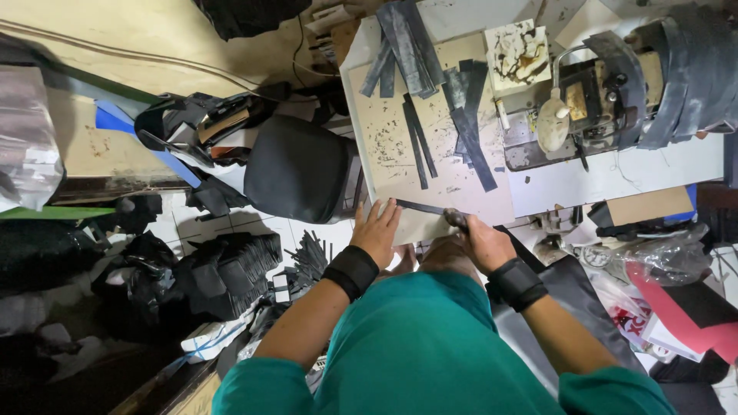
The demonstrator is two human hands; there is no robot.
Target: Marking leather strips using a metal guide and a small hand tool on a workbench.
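My left hand lies flat, fingers spread, on the near edge of a pale cutting board, pressing the end of a thin black strip. My right hand is closed around a dark-handled tool whose tip meets that strip. Both wrists wear black bands. More black strips lie scattered farther up the board.
A sewing machine draped with dark material stands at the right on a white table. A black chair is left of the board. Stacks of black pieces and bags cover the floor at the left; clear plastic sits at the right.
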